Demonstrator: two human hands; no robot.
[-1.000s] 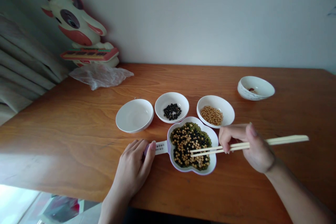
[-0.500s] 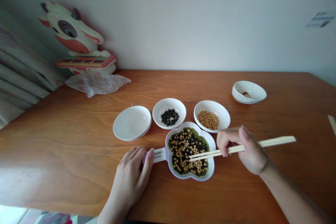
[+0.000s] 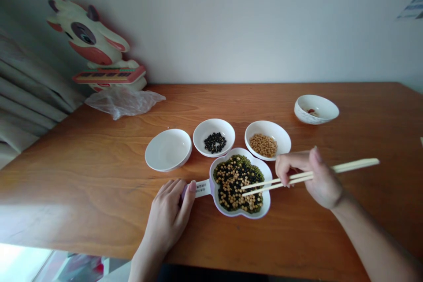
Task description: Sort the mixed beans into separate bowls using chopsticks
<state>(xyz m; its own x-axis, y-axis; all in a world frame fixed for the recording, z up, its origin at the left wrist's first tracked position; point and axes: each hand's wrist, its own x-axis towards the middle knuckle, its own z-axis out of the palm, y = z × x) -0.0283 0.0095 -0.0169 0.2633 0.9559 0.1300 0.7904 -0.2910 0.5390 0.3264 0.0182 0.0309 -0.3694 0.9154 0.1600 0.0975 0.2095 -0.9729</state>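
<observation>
My right hand point(image 3: 313, 178) is closed around a pair of pale wooden chopsticks point(image 3: 346, 167), their tips over the mixed beans point(image 3: 236, 176) in a white flower-shaped dish point(image 3: 268, 205). My left hand point(image 3: 168, 218) rests on the wooden table, fingers wrapped on the dish's handle point(image 3: 201, 187). Behind the dish stand three small white bowls: an empty one point(image 3: 168, 149), one with black beans point(image 3: 214, 137), one with yellow soybeans point(image 3: 267, 140).
A fourth white bowl point(image 3: 316, 109) with a few reddish bits sits far right. A crumpled clear plastic bag point(image 3: 124, 100) and a cartoon cow figure point(image 3: 92, 44) stand at the back left by the wall. The table's near edge point(image 3: 99, 253) runs below my left hand.
The chopstick tips have stayed over the mixed beans with small shifts. The left hand keeps its hold on the handle. The view has wobbled up and down.
</observation>
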